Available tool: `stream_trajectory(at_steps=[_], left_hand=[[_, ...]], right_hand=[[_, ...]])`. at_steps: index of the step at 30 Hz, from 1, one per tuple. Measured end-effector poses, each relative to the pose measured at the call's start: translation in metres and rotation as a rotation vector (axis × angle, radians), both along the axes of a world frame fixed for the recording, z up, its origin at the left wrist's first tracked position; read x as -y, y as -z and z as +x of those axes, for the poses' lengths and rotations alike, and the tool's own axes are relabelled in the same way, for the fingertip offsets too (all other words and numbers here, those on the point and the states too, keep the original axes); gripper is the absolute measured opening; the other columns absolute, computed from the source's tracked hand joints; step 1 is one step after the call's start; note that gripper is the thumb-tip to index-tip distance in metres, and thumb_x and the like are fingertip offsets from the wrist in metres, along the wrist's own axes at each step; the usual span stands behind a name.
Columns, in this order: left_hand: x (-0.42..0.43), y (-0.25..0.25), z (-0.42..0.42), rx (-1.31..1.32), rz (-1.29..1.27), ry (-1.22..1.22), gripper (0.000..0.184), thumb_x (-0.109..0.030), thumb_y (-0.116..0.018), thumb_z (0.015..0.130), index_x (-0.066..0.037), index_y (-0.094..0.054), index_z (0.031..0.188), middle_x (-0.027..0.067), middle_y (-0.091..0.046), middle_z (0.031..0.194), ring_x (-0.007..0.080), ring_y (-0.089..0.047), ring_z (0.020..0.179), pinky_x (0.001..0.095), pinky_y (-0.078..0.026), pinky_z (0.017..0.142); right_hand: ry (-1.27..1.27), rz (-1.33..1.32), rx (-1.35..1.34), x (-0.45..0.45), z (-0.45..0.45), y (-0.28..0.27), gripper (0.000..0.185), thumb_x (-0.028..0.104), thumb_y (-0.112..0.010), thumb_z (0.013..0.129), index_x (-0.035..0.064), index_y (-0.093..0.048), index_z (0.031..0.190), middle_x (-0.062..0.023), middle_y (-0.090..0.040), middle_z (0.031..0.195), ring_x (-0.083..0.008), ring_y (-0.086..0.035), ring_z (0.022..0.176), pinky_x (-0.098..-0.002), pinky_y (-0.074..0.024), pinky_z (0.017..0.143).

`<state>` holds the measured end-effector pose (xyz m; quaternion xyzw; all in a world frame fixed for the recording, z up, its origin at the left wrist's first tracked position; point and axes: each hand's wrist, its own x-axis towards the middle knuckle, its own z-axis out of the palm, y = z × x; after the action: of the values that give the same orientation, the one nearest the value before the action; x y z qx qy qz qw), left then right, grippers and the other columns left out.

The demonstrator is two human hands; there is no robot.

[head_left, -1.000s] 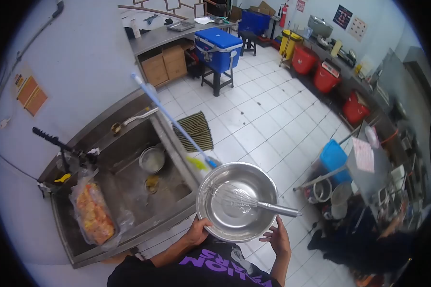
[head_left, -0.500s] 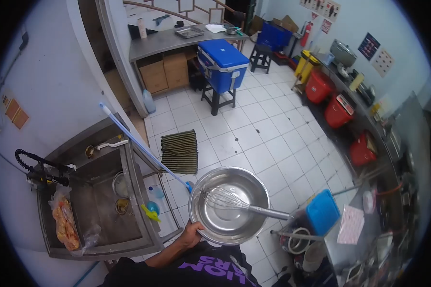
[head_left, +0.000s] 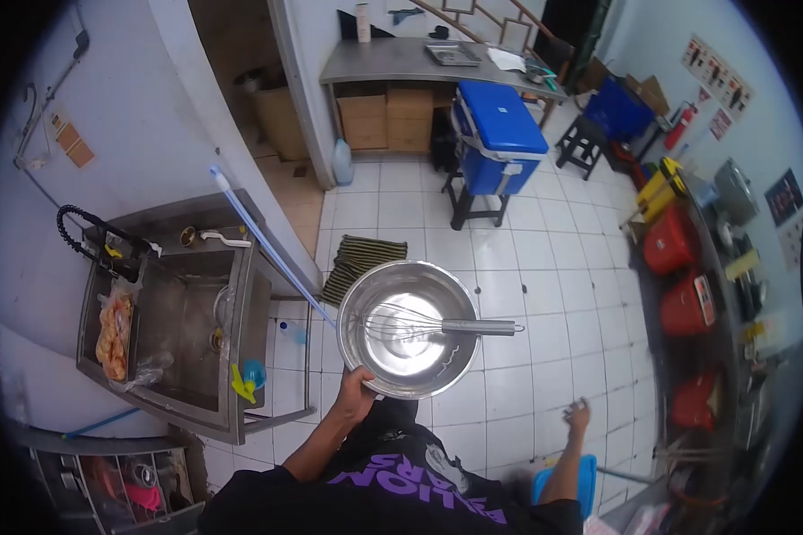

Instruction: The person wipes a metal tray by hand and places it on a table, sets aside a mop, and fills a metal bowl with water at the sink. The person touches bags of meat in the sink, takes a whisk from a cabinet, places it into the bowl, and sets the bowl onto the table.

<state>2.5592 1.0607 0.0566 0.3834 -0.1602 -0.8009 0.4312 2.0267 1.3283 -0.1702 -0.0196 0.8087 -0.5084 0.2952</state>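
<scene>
My left hand [head_left: 355,392] grips the near-left rim of a steel mixing bowl [head_left: 424,379], held out in front of me above the floor. A balloon whisk [head_left: 479,326] lies in it, wires inside and handle over the right rim. A little shiny streak shows on the bowl's inner wall. My right hand [head_left: 577,413] is out to the right, well apart from the bowl, its fingers loosely bent and apart with nothing visible in them.
To the left stands a steel sink [head_left: 234,392] with a bag of raw-looking meat [head_left: 114,334]. A blue-handled pole [head_left: 268,245] leans beside it. Ahead, a blue cooler [head_left: 500,147] rests on a stool. Red bins [head_left: 671,241] line the right-hand counter; a striped mat [head_left: 357,263] lies on the floor.
My view has swung right. The bowl and whisk remain in my left hand, the whisk handle now nearly level. My right hand has come into view at the right.
</scene>
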Motion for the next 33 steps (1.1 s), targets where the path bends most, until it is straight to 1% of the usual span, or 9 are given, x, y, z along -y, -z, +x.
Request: stream_trajectory(at_steps=[2, 5, 10, 11, 17, 26, 30, 32, 33], left_hand=[[0.026, 0.004, -0.017, 0.011, 0.019, -0.039, 0.052, -0.012, -0.047, 0.068, 0.004, -0.042, 0.117, 0.0148, -0.051, 0.115, 0.0275, -0.048, 0.108, 0.0426, -0.034, 0.099], [0.075, 0.022, -0.038, -0.013, 0.063, -0.074, 0.052, -0.012, -0.047, 0.068, 0.004, -0.043, 0.117, 0.0151, -0.051, 0.113, 0.0281, -0.048, 0.108, 0.0431, -0.034, 0.098], [0.174, 0.041, -0.070, -0.125, 0.079, -0.189, 0.052, -0.012, -0.048, 0.068, 0.003, -0.044, 0.117, 0.0138, -0.053, 0.113, 0.0286, -0.050, 0.105, 0.0437, -0.038, 0.095], [0.199, 0.041, -0.082, -0.127, 0.076, -0.195, 0.052, -0.012, -0.048, 0.068, 0.003, -0.044, 0.117, 0.0138, -0.053, 0.113, 0.0286, -0.050, 0.105, 0.0437, -0.038, 0.095], [0.349, 0.010, -0.118, 0.062, 0.036, -0.363, 0.047, -0.012, -0.049, 0.070, -0.001, -0.046, 0.116, 0.0077, -0.055, 0.112, 0.0219, -0.055, 0.100, 0.0345, -0.046, 0.084], [0.585, 0.015, -0.169, 0.085, -0.088, -0.530, 0.047, -0.009, -0.049, 0.070, 0.001, -0.044, 0.115, 0.0147, -0.051, 0.114, 0.0297, -0.053, 0.103, 0.0454, -0.047, 0.087], [0.681, 0.007, -0.190, 0.212, -0.139, -0.656, 0.054, -0.007, -0.049, 0.070, -0.005, -0.038, 0.123, 0.0139, -0.045, 0.121, 0.0313, -0.049, 0.109, 0.0512, -0.045, 0.087], [0.720, 0.000, -0.198, 0.216, -0.106, -0.694, 0.057, -0.006, -0.048, 0.070, -0.009, -0.036, 0.126, 0.0120, -0.043, 0.120, 0.0306, -0.048, 0.107, 0.0504, -0.047, 0.080], [0.749, -0.003, -0.202, 0.205, -0.118, -0.705, 0.061, -0.004, -0.048, 0.070, -0.014, -0.033, 0.128, 0.0101, -0.041, 0.119, 0.0299, -0.048, 0.104, 0.0496, -0.050, 0.074]], right_hand=[[-0.003, -0.005, -0.091, 0.078, -0.012, -0.068, 0.048, 0.012, -0.049, 0.083, 0.0092, -0.037, 0.130, -0.0092, -0.056, 0.089, -0.0206, -0.060, 0.068, -0.0308, -0.0468, 0.050], [-0.024, -0.077, -0.065, 0.153, -0.028, -0.061, 0.048, 0.013, -0.049, 0.084, 0.0087, -0.036, 0.130, -0.0095, -0.057, 0.091, -0.0203, -0.061, 0.070, -0.0299, -0.0475, 0.052], [-0.669, 0.163, 0.002, 0.190, 0.004, 0.079, 0.023, 0.022, -0.049, 0.088, 0.0077, -0.052, 0.106, -0.0097, -0.058, 0.087, -0.0221, -0.061, 0.069, -0.0320, -0.0516, 0.052], [-0.272, 0.140, 0.492, 0.208, 0.035, 0.065, 0.019, 0.019, -0.055, 0.083, 0.0082, -0.053, 0.099, -0.0073, -0.058, 0.078, -0.0206, -0.061, 0.061, -0.0351, -0.0492, 0.044], [-0.410, 0.414, 0.606, 0.330, 0.081, 0.037, 0.031, 0.025, -0.052, 0.085, 0.0047, -0.050, 0.109, -0.0087, -0.056, 0.093, -0.0223, -0.058, 0.080, -0.0350, -0.0474, 0.063], [-0.746, 0.414, 0.562, 0.574, -0.007, 0.058, 0.046, 0.032, -0.046, 0.089, 0.0009, -0.043, 0.123, -0.0097, -0.051, 0.116, -0.0217, -0.051, 0.102, -0.0332, -0.0398, 0.087], [-1.117, -0.057, 0.431, 0.723, -0.059, 0.048, 0.053, 0.035, -0.044, 0.091, -0.0008, -0.040, 0.130, -0.0101, -0.049, 0.126, -0.0215, -0.048, 0.112, -0.0324, -0.0364, 0.098], [-1.085, 0.254, 0.373, 0.834, -0.053, -0.005, 0.053, 0.044, -0.041, 0.091, 0.0006, -0.048, 0.122, -0.0143, -0.058, 0.109, -0.0216, -0.055, 0.101, -0.0324, -0.0454, 0.082], [-1.216, 0.295, 0.452, 0.889, -0.048, -0.033, 0.071, 0.052, -0.041, 0.088, 0.0034, -0.026, 0.138, -0.0185, -0.043, 0.131, -0.0305, -0.047, 0.115, -0.0420, -0.0387, 0.095]])
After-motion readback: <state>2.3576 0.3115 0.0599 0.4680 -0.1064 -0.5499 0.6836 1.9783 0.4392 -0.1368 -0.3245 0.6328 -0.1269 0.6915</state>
